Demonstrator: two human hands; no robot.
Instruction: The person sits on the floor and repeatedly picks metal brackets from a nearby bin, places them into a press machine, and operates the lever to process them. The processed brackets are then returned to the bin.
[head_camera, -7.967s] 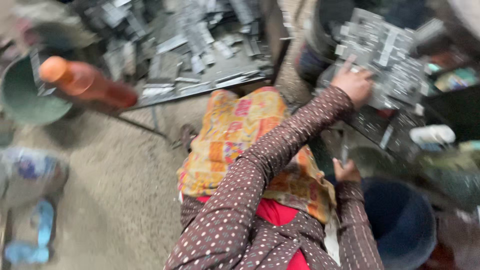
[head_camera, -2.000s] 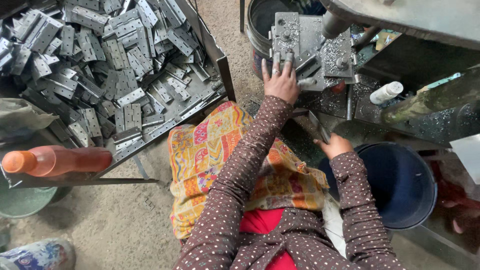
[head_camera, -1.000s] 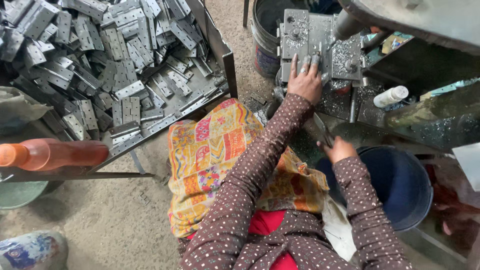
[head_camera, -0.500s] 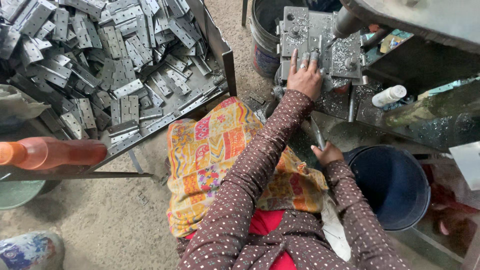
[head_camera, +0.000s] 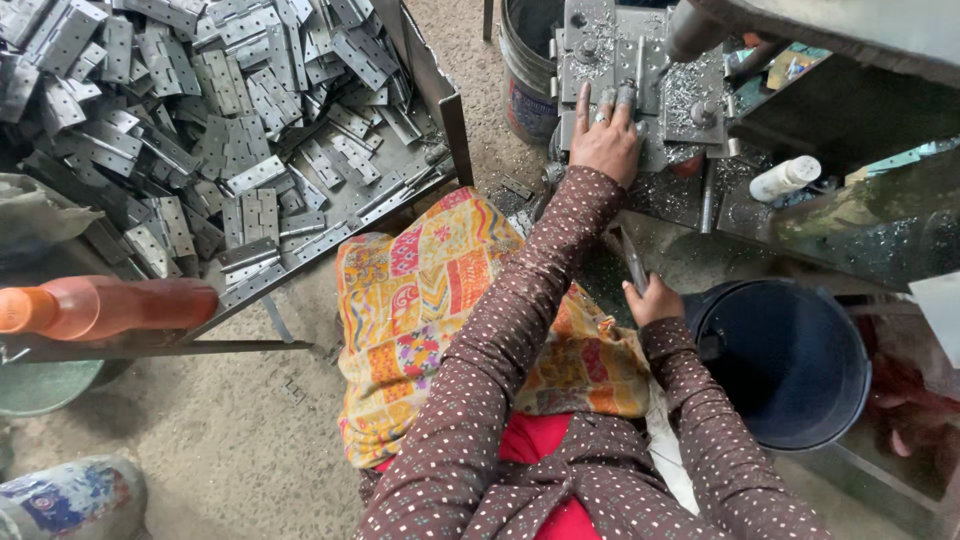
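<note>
**Hand Positions at the Metal Fixture**

The left hand (head_camera: 607, 140) lies palm down on the grey metal fixture (head_camera: 640, 70) at the top of the view; its grip is spread, with the fingers (head_camera: 583, 100) extended flat across the plate and pinching nothing; a ring shows on one finger. The fixture carries bolts and is strewn with fine metal shavings; a round steel column (head_camera: 690, 30) rises just beside its upper right part.

The right hand (head_camera: 655, 300) sits lower, near the person's lap; its grip is pressed together around a slim metal lever (head_camera: 632, 258) that slants up toward the fixture; the lower end of the lever is hidden inside the fist. Both arms wear brown sleeves with pale dots.

A dark blue bucket (head_camera: 790, 360) stands just beside the right hand, on its right side. A patchwork cloth (head_camera: 430, 300) in yellow, orange and pink covers the lap. A second bucket (head_camera: 525, 65) stands on the floor just left of the fixture.

On the left, a metal tray (head_camera: 440, 100) holds a deep heap of grey hinges (head_camera: 200, 130), well apart from both hands; an orange bottle (head_camera: 110, 305) lies on its side at the near edge of the tray frame. A white bottle (head_camera: 785, 178) lies right of the fixture.
</note>
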